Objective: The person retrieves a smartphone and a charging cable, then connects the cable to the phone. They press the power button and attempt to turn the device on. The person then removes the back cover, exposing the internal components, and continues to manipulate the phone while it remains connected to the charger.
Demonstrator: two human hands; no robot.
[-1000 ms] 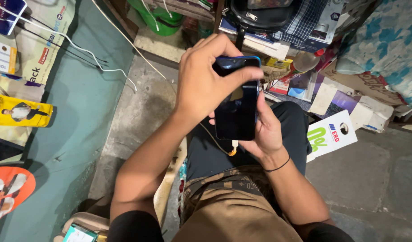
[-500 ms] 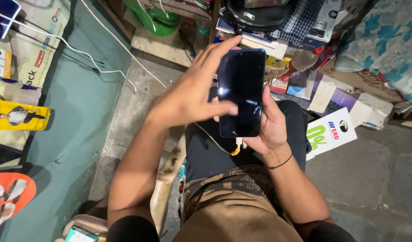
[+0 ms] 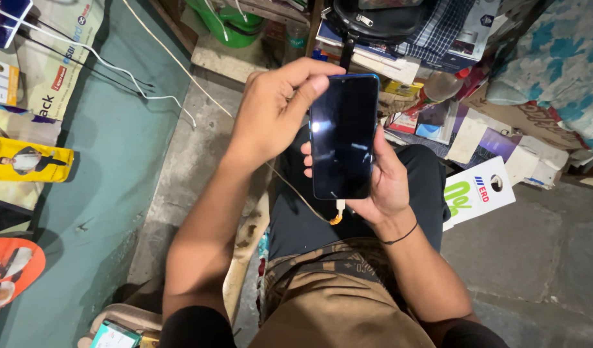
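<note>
Both hands gripped a dark phone (image 3: 343,136).
Screen was black and glossy; left hand (image 3: 270,116) pinched its top, right hand (image 3: 383,183) cradled it, cable (image 3: 309,201) plugged below.

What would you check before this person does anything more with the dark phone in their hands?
1. Right hand cradles the flat black smartphone with a blue rim from behind: ok.
2. Left hand pinches the phone's top corner: ok.
3. Screen dark, only glare shows: cannot tell if it is powered.
4. Thin cable with an orange plug sits at the bottom edge: ok, though how far it is seated cannot be told.
5. Cracks in the glass: none seen.
</note>
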